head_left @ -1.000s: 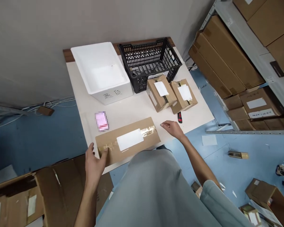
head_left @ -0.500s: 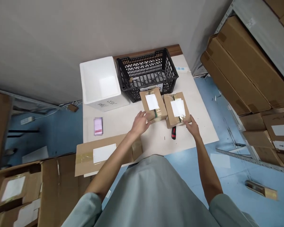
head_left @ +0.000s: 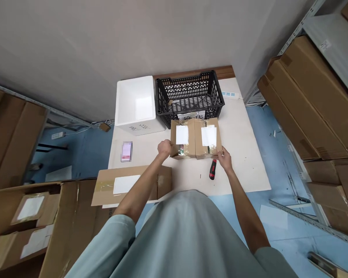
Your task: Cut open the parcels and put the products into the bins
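Note:
Two small cardboard boxes with white labels, a left box (head_left: 174,133) and a right box (head_left: 219,133), lie side by side and touching, in front of the black crate. My left hand (head_left: 164,148), fingers curled in, grips the left box's outer side. At the right box's near outer corner, my right hand (head_left: 224,158) has its thumb and fingers closed on the cardboard; some fingertips are hidden. A red and black box cutter (head_left: 212,170) lies on the table just nearer than the right box.
Behind the boxes stand a black plastic crate (head_left: 220,98) and a white foam box (head_left: 123,116). A long cardboard box (head_left: 104,185) and a blurred-out flat item (head_left: 127,150) lie on the left of the table (head_left: 243,170). A large open carton (head_left: 75,216) holds more boxes.
The two boxes have been straightened and brought flush together. My left hand has moved from the left box's near corner to its outer side. My right hand stays by the right box; the view has shifted.

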`<state>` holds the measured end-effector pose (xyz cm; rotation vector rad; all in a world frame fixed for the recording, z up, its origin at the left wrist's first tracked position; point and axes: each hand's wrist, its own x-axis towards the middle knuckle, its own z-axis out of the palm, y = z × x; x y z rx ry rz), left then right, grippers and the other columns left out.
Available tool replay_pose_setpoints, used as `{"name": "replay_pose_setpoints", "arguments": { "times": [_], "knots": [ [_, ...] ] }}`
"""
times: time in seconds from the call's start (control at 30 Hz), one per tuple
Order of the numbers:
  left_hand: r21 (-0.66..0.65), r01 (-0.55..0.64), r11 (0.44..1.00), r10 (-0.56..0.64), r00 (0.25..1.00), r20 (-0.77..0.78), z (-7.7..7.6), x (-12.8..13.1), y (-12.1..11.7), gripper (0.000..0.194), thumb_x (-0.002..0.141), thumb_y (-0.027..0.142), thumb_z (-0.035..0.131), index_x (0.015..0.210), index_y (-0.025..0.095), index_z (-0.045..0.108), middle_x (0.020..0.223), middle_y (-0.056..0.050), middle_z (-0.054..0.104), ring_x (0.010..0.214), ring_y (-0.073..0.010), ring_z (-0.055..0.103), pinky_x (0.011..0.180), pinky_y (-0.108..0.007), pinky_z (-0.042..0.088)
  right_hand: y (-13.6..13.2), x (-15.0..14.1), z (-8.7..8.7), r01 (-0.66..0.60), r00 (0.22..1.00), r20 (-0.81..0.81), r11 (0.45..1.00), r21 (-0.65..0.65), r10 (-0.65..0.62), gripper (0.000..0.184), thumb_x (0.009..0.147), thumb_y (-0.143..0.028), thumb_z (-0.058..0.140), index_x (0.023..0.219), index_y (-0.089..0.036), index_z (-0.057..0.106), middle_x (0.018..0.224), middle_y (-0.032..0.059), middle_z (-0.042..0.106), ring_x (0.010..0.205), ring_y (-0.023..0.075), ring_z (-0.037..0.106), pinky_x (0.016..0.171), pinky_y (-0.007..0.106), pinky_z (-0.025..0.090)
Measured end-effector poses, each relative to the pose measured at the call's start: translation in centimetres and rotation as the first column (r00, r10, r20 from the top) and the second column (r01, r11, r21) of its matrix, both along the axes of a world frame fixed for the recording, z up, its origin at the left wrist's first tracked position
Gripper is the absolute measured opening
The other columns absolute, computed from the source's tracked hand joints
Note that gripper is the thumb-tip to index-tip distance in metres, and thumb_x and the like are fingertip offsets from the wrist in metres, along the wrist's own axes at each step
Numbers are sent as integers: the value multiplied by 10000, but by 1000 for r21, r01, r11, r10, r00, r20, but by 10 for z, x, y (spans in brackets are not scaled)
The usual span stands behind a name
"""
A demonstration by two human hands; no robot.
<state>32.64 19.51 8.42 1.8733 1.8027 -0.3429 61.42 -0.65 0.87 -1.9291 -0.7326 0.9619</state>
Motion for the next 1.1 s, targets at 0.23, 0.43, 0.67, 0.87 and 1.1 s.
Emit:
{"name": "replay_pose_setpoints", "arguments": {
  "times": [0.23,0.43,0.67,0.87,1.1],
  "knots": [
    [9,2,1000,-2,999,48,7,-35,-7,390,984,193,677,1347,132,807,1317,-210,825,1234,-356,744,1024,-398,552,-8,-15,-11,-25,995,-101,1000,-16,23,765,1088,-675,396,1654,-189,567,1450,134,780,1027,241,858,928,364,694],
    [249,29,968,-96,960,263,36,-96,-54,412,1060,372,641,1389,168,784,1406,-165,798,1375,-384,675,1237,-486,483,-47,-29,-40,71,980,197,906,-418,14,642,1036,-525,566,1508,-99,660,1452,249,732,1310,364,749,1139,465,582],
    [431,-218,876,55,932,359,60,-220,-104,433,1029,458,631,1339,189,768,1444,-171,758,1415,-378,649,1290,-527,452,-48,-74,-63,105,965,256,823,-559,51,706,901,-392,733,1550,-156,590,1571,259,601,1447,439,639,1234,528,492],
    [412,-338,846,184,911,370,53,-313,-118,477,992,452,692,1391,193,730,1538,-193,692,1537,-394,568,1369,-581,376,-53,-84,-43,172,979,189,825,-538,-81,573,777,-284,794,1318,-142,673,1238,218,772,1337,415,708,1181,561,565],
    [174,-439,882,281,785,552,35,-387,-126,576,976,504,719,1455,184,715,1469,-161,755,1215,-310,782,1153,-470,619,-90,-156,9,101,972,-154,904,-415,-179,261,796,-408,763,952,-235,645,810,21,743,834,242,805,806,389,711]
  ]
}}
